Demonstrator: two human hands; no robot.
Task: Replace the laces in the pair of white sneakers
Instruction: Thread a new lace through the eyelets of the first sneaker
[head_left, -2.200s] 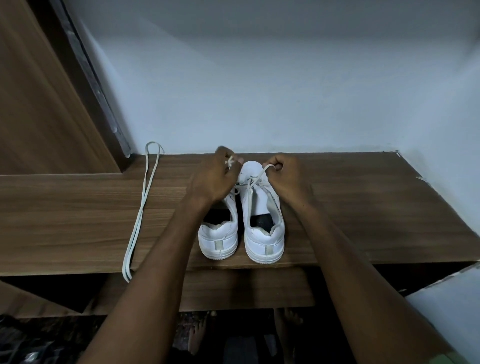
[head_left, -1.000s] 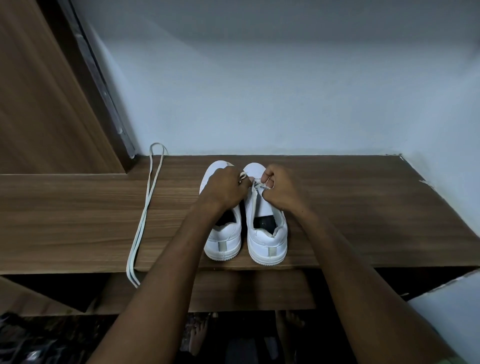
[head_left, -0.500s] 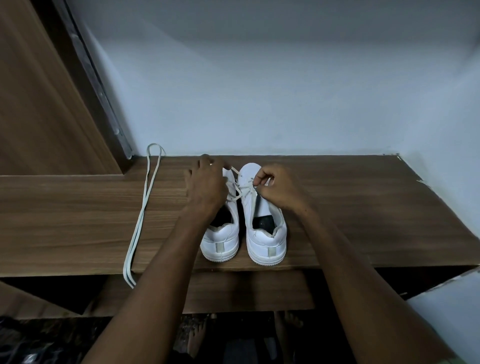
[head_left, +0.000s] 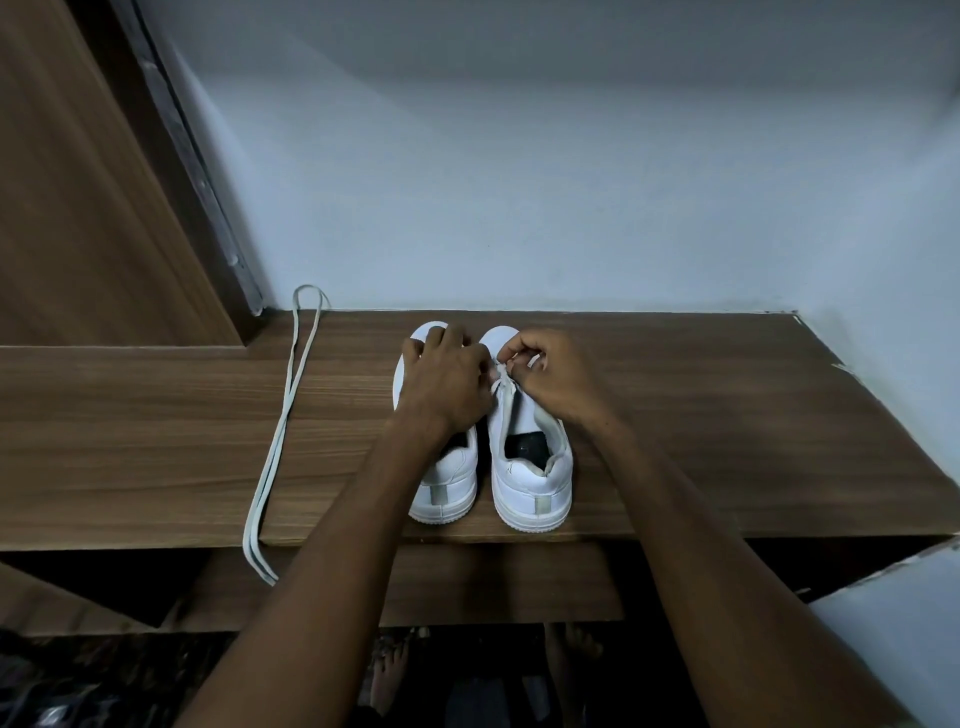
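Note:
Two white sneakers stand side by side on a wooden shelf (head_left: 701, 441), heels toward me. My left hand (head_left: 447, 382) lies over the laces area of the left sneaker (head_left: 447, 483), its fingertips at the lace of the right sneaker (head_left: 530, 467). My right hand (head_left: 553, 374) pinches the white lace (head_left: 501, 376) above the right sneaker's tongue. Whether my left hand grips the lace is hidden. A loose pale lace (head_left: 283, 431) lies folded in two on the shelf to the left, its ends hanging over the front edge.
A blue-white wall rises behind and to the right of the shelf. A wooden panel (head_left: 78, 208) with a metal strip stands at the left. A lower wooden board (head_left: 467, 587) sits under the shelf edge; bare feet show on the dark floor below.
My left hand has moved right, from the left sneaker's toe back toward the right sneaker's lace. My right hand stays pinching the lace at the tongue.

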